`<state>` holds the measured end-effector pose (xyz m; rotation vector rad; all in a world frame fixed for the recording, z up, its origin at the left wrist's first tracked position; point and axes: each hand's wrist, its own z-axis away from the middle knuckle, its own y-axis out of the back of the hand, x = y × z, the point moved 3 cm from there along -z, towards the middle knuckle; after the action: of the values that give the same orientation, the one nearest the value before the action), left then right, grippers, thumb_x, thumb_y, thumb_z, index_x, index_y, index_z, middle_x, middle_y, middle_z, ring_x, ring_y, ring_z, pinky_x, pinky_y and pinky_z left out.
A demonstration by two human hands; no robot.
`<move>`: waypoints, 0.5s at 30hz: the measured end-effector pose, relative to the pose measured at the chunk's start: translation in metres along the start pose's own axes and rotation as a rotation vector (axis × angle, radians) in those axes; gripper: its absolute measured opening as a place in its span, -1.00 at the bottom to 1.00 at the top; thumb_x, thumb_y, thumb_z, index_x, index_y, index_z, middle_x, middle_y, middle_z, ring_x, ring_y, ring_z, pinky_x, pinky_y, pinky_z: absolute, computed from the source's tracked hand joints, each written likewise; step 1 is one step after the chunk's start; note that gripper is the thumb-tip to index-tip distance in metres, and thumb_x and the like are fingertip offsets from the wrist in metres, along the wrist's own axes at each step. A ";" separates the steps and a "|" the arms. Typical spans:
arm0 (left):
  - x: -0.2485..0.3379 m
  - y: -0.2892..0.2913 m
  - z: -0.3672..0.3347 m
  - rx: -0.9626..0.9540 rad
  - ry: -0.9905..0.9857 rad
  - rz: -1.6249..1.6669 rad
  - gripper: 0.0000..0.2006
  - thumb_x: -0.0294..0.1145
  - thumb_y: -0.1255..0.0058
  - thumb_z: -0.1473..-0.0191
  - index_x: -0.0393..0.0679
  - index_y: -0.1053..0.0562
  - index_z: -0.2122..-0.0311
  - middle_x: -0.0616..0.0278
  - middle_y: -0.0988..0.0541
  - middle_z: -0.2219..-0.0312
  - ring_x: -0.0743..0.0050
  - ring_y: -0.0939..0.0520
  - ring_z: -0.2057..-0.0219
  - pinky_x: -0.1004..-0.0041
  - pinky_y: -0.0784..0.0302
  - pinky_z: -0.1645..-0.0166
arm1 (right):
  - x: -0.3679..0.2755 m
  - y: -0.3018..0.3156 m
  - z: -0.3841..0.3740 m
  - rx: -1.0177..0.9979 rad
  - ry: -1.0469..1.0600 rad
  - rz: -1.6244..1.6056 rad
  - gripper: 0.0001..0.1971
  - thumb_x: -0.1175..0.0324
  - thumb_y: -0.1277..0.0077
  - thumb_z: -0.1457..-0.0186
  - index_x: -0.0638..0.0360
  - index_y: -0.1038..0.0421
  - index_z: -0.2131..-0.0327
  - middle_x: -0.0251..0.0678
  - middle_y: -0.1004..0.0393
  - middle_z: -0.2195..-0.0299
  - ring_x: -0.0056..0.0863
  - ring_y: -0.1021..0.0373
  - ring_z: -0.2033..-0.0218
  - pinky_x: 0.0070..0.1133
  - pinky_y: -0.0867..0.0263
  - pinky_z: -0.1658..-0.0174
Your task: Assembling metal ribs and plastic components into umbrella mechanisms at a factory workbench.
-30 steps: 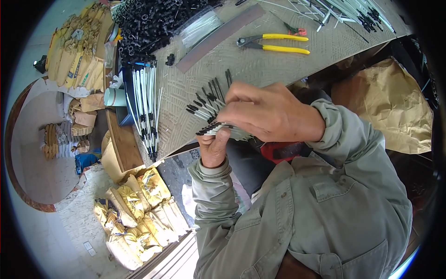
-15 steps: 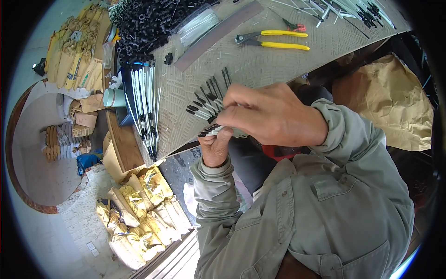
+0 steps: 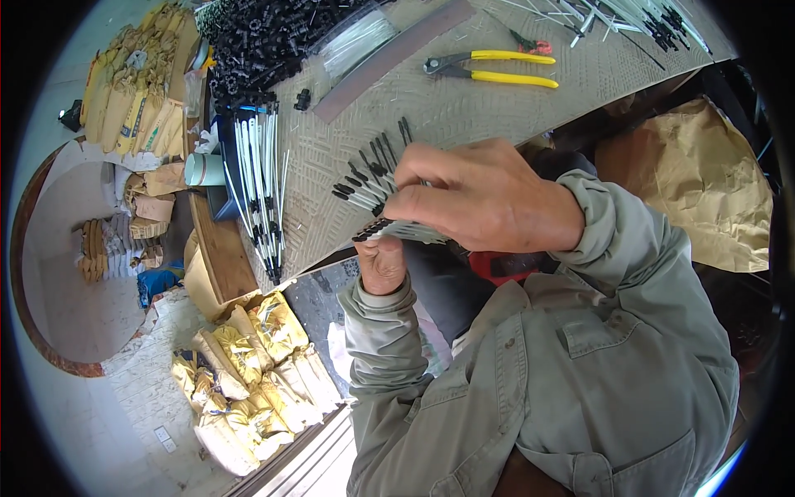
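Note:
My left hand (image 3: 383,267) is closed around a bundle of thin white rods with black tips (image 3: 374,229) at the table's near edge. Its thumb lies across the bundle just below the row of tips. Directly above is my right hand (image 3: 489,197), fingers curled and thumb and forefinger drawn together at the rods. What sits between those fingertips is hidden by the hand. Past them, more white rods with black ends (image 3: 364,184) fan out toward the left and far side over the tabletop.
Yellow-handled pincers (image 3: 497,68) lie on the patterned table (image 3: 310,178). A heap of small black parts (image 3: 273,41) and a clear bag of white strips (image 3: 356,45) are at the back. Bundled white rods (image 3: 261,182) rest at left; brown paper (image 3: 687,182) is at right.
My left thumb has shifted left and down on the bundle, showing more of the black tips. My right hand has lifted slightly away from the left, fingers still curled.

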<state>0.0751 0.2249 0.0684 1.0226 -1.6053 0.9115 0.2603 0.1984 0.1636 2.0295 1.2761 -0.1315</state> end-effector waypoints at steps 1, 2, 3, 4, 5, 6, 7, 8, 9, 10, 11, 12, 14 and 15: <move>-0.002 0.001 0.000 -0.073 0.067 -0.126 -0.12 0.39 0.27 0.10 -0.30 -0.13 -0.06 0.11 -0.20 -0.04 0.33 -0.22 -0.08 0.31 -0.08 -0.15 | 0.001 -0.001 0.000 0.028 0.000 -0.028 -0.79 0.52 -0.07 0.23 0.12 -0.39 0.39 -0.39 -0.28 0.49 -0.51 -0.31 0.64 -0.61 -0.21 0.62; -0.002 0.002 0.000 -0.072 0.066 -0.126 -0.12 0.39 0.27 0.10 -0.30 -0.13 -0.06 0.11 -0.20 -0.04 0.33 -0.22 -0.08 0.31 -0.08 -0.15 | 0.002 -0.003 0.001 0.028 0.001 -0.029 -0.79 0.52 -0.07 0.23 0.12 -0.39 0.39 -0.39 -0.28 0.49 -0.51 -0.31 0.64 -0.61 -0.21 0.62; -0.003 0.002 0.000 -0.086 0.090 -0.135 -0.10 0.40 0.28 0.11 -0.30 -0.12 -0.07 0.12 -0.18 -0.05 0.31 -0.21 -0.09 0.31 -0.07 -0.16 | 0.002 -0.003 0.003 0.032 -0.004 -0.033 -0.78 0.52 -0.07 0.24 0.12 -0.39 0.39 -0.39 -0.28 0.49 -0.51 -0.31 0.65 -0.61 -0.20 0.63; -0.003 0.002 0.000 -0.098 0.114 -0.145 -0.08 0.42 0.30 0.12 -0.30 -0.10 -0.08 0.12 -0.16 -0.07 0.30 -0.20 -0.10 0.31 -0.05 -0.17 | 0.002 -0.003 0.004 0.036 -0.008 -0.040 -0.78 0.52 -0.07 0.25 0.12 -0.39 0.39 -0.39 -0.28 0.50 -0.52 -0.30 0.65 -0.61 -0.20 0.63; -0.001 0.002 0.000 -0.095 0.113 -0.147 -0.08 0.42 0.30 0.12 -0.30 -0.10 -0.08 0.12 -0.16 -0.07 0.30 -0.20 -0.10 0.31 -0.05 -0.17 | 0.002 -0.002 0.004 0.036 -0.006 -0.043 -0.78 0.52 -0.07 0.25 0.12 -0.39 0.39 -0.39 -0.28 0.50 -0.52 -0.30 0.65 -0.61 -0.20 0.63; 0.000 0.001 0.000 -0.101 0.131 -0.151 -0.08 0.42 0.30 0.12 -0.30 -0.10 -0.08 0.12 -0.16 -0.07 0.29 -0.19 -0.10 0.30 -0.05 -0.17 | 0.001 0.001 0.002 0.021 0.018 -0.001 -0.78 0.51 -0.07 0.24 0.13 -0.39 0.39 -0.38 -0.28 0.49 -0.51 -0.30 0.66 -0.61 -0.20 0.63; 0.001 -0.001 -0.001 -0.108 0.150 -0.151 -0.07 0.43 0.31 0.12 -0.31 -0.10 -0.09 0.12 -0.16 -0.08 0.28 -0.19 -0.10 0.30 -0.05 -0.17 | -0.001 0.003 0.001 0.005 0.041 0.044 -0.79 0.51 -0.07 0.23 0.14 -0.39 0.39 -0.38 -0.28 0.49 -0.51 -0.29 0.67 -0.60 -0.20 0.63; 0.003 -0.003 -0.001 -0.108 0.151 -0.150 -0.07 0.43 0.31 0.12 -0.31 -0.10 -0.09 0.12 -0.16 -0.08 0.28 -0.19 -0.10 0.30 -0.05 -0.17 | -0.001 0.005 0.000 0.004 0.041 0.043 -0.79 0.51 -0.07 0.23 0.14 -0.39 0.39 -0.38 -0.28 0.49 -0.51 -0.29 0.67 -0.60 -0.20 0.63; 0.005 -0.006 -0.002 -0.102 0.131 -0.119 -0.09 0.42 0.31 0.10 -0.31 -0.12 -0.08 0.12 -0.17 -0.07 0.27 -0.20 -0.10 0.29 -0.05 -0.17 | -0.003 0.007 -0.002 -0.009 0.058 0.065 -0.79 0.51 -0.07 0.23 0.14 -0.39 0.39 -0.38 -0.28 0.49 -0.51 -0.29 0.67 -0.60 -0.20 0.63; 0.006 -0.008 -0.003 -0.095 0.109 -0.087 -0.10 0.41 0.31 0.09 -0.31 -0.13 -0.07 0.11 -0.19 -0.06 0.27 -0.21 -0.09 0.29 -0.04 -0.17 | -0.004 0.007 -0.003 -0.022 0.077 0.088 -0.80 0.51 -0.07 0.22 0.15 -0.39 0.40 -0.38 -0.28 0.49 -0.50 -0.28 0.68 -0.59 -0.21 0.63; 0.004 -0.010 -0.003 -0.095 0.108 -0.086 -0.10 0.41 0.31 0.09 -0.31 -0.13 -0.07 0.11 -0.19 -0.06 0.27 -0.21 -0.09 0.29 -0.04 -0.17 | -0.004 0.007 -0.004 -0.023 0.078 0.089 -0.80 0.51 -0.07 0.22 0.15 -0.39 0.40 -0.38 -0.28 0.49 -0.50 -0.28 0.68 -0.59 -0.21 0.63; 0.003 -0.009 -0.003 -0.030 0.011 -0.044 -0.26 0.28 0.23 0.03 -0.29 -0.27 0.04 0.17 -0.34 0.09 0.38 -0.33 0.06 0.37 -0.19 -0.02 | -0.003 0.006 -0.005 -0.031 0.066 0.057 -0.81 0.51 -0.07 0.20 0.15 -0.38 0.39 -0.37 -0.28 0.49 -0.50 -0.29 0.66 -0.59 -0.21 0.62; 0.005 -0.007 -0.003 0.037 -0.088 -0.001 -0.41 0.15 0.16 -0.04 -0.27 -0.41 0.14 0.22 -0.49 0.24 0.49 -0.45 0.22 0.46 -0.33 0.13 | -0.003 0.004 -0.004 -0.041 0.056 0.025 -0.82 0.50 -0.06 0.18 0.16 -0.37 0.39 -0.37 -0.28 0.49 -0.50 -0.29 0.65 -0.59 -0.21 0.62; 0.006 -0.005 -0.003 0.026 -0.092 -0.067 -0.38 0.18 0.21 -0.05 -0.30 -0.41 0.15 0.21 -0.50 0.27 0.49 -0.46 0.24 0.46 -0.34 0.15 | -0.002 0.002 -0.003 -0.026 0.020 -0.039 -0.83 0.51 -0.06 0.16 0.16 -0.36 0.39 -0.36 -0.28 0.48 -0.50 -0.30 0.63 -0.59 -0.21 0.61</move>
<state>0.0801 0.2244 0.0751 1.1439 -1.6287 0.8532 0.2599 0.1984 0.1679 1.9890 1.3239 -0.1121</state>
